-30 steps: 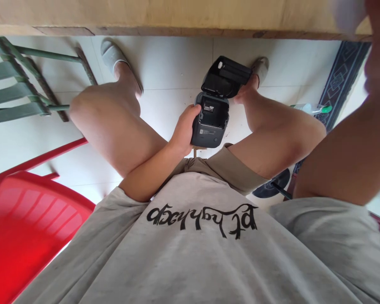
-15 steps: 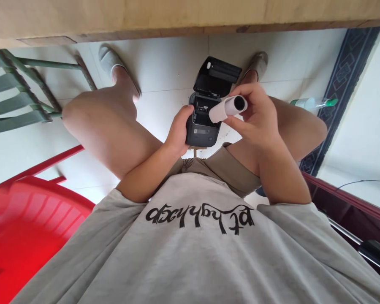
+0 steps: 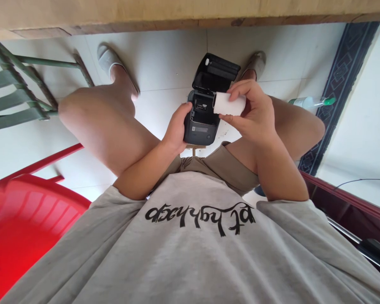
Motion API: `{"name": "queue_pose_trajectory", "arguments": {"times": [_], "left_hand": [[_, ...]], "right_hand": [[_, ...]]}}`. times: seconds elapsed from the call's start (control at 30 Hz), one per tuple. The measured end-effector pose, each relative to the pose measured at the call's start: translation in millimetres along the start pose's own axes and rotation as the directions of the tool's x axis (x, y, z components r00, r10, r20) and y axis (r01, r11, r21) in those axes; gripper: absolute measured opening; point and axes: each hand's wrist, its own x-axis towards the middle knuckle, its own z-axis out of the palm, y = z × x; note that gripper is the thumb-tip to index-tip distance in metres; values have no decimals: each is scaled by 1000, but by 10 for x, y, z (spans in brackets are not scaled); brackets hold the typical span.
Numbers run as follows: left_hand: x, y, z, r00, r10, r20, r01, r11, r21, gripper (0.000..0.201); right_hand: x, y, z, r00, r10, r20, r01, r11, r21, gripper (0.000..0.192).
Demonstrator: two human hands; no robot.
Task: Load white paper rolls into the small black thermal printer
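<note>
My left hand (image 3: 178, 126) grips a small black label printer (image 3: 202, 128) by its left side, thumb along the edge. The printer's lid (image 3: 215, 72) is swung up and away from me, so its hollow paper bay shows. In my right hand (image 3: 255, 107) is a roll of white paper (image 3: 230, 104), held between thumb and fingers. The roll lies nearly sideways over the right edge of the bay, its dark hollow end towards the printer. Whether it touches the printer I cannot tell.
A wooden table edge (image 3: 190, 22) runs across the top. A red plastic chair (image 3: 34, 219) is at the lower left, a green slatted chair (image 3: 15, 93) at the left. A bottle with a green cap (image 3: 308, 102) is beyond my right knee.
My right hand has turned the paper roll: its hollow end faced up and right before, and now the roll lies level with an end towards the printer. The left hand stays on the printer.
</note>
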Motion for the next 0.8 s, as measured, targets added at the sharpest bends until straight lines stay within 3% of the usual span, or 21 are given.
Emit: {"name": "queue_pose_trajectory", "arguments": {"times": [0.2,0.37,0.5,0.7,0.8], "left_hand": [[-19,0,29,1000,5,20,-4,999,-50,47],[-89,47,81,995,67,70,-61,995,-77,16],[-101,39,83,993,85,82,-82,996,-39,14],[-70,38,78,993,86,78,-78,992,-95,17],[-56,37,49,989,113,91,-105,991,-81,22]], "right_hand": [[26,120,144,986,-132,-102,132,991,-4,20],[53,58,200,991,-127,-44,116,973,-197,15],[64,-1,195,991,-131,-17,121,951,-284,16],[59,-1,170,983,-183,-2,178,959,-219,28],[20,-1,143,954,-289,72,296,950,-104,31]]}}
